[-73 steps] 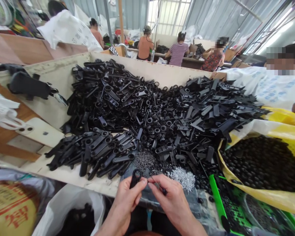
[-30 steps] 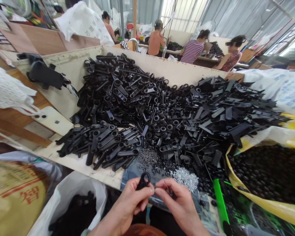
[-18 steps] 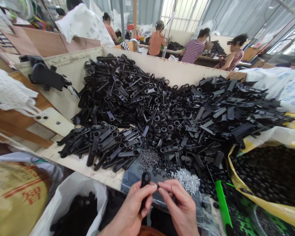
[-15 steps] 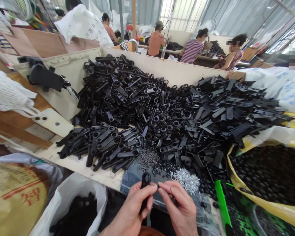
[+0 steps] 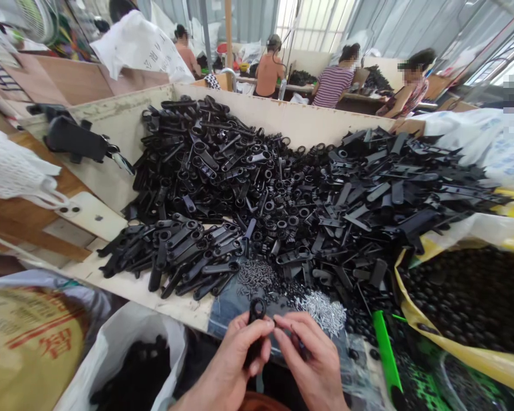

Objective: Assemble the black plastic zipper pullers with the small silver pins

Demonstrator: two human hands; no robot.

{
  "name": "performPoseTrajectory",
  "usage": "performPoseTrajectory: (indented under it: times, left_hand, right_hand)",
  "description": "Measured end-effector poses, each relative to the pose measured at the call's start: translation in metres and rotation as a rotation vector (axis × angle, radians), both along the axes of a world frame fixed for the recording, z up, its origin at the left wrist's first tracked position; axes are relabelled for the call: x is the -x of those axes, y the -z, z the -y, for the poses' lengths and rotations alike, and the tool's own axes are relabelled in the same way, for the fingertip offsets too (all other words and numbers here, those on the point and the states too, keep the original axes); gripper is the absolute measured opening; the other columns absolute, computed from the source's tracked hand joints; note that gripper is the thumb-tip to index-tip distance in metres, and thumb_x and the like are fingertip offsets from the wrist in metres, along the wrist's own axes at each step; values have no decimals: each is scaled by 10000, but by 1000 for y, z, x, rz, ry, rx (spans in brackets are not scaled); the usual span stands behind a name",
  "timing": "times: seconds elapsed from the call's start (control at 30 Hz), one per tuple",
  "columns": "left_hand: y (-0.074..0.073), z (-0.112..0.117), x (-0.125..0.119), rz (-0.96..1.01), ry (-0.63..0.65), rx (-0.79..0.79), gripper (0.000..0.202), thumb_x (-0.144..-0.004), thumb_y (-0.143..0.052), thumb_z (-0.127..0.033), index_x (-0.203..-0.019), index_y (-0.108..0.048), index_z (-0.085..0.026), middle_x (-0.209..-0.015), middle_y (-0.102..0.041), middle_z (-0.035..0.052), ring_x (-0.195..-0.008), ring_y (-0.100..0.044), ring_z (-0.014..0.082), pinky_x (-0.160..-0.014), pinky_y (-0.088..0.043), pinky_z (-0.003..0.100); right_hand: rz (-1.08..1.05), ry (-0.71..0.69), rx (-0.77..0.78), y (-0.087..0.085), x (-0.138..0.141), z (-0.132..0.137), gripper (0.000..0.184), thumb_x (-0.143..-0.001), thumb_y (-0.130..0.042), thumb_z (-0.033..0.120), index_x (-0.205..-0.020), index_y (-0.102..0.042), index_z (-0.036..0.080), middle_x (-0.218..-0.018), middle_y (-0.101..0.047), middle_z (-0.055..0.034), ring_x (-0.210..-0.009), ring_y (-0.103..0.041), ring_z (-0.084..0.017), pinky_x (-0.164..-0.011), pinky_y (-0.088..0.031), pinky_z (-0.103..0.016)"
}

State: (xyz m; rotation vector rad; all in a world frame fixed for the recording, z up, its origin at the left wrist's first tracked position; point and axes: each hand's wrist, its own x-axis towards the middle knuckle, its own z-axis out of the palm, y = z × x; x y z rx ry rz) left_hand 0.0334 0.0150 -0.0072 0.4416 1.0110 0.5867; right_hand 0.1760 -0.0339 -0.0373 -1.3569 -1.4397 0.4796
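My left hand is closed round a black plastic lever part, whose ring end sticks up above the thumb. My right hand pinches something small against that part, fingertip to fingertip with the left; I cannot make out what it holds. Both hands hover at the near edge of the bench. Just beyond them lie a heap of dark small screws and a heap of bright silver screws. A big pile of black plastic parts fills the bench behind.
A white sack with black parts stands at lower left, beside a printed sack. A yellow bag of small black pieces sits at right, a green strip beside it. A white phone lies at left. Several people work at far benches.
The hands have stayed joined at the near edge, shifting slightly right and lower in view. The lever part in my left hand has turned a little more upright.
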Motion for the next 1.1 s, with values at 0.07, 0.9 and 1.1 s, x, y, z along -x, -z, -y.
performPoseTrajectory:
  times: [0.07,0.9,1.1]
  left_hand:
    - [-1,0,2,31,34,-6,229,-687,-724,-343,-793,-611,-175,-517,-535,-61,-433,-342,54,-481,-207,228]
    - [26,9,24,-375,309,-250,751,-838,-683,-399,-1508,-443,-158,-798,-590,-13,-708,-533,157,-699,-433,291]
    - [21,6,20,-304,337,-285,687,-868,-626,-385,-1489,-457,-147,-776,-560,-25,-671,-495,138,-664,-409,279]
  right_hand:
    - [-55,17,50,1,-1,-1,119,-925,-680,181,-988,-770,228,-852,-711,-31,-627,-666,-135,-516,-529,-189]
    - [-100,-77,278,-2,2,-14,102,-931,-656,231,-850,-714,213,-726,-601,21,-571,-552,-124,-524,-426,-210]
    - [-29,-78,292,-6,6,-10,227,-990,-597,287,-799,-701,223,-687,-631,17,-588,-570,-137,-574,-420,-224]
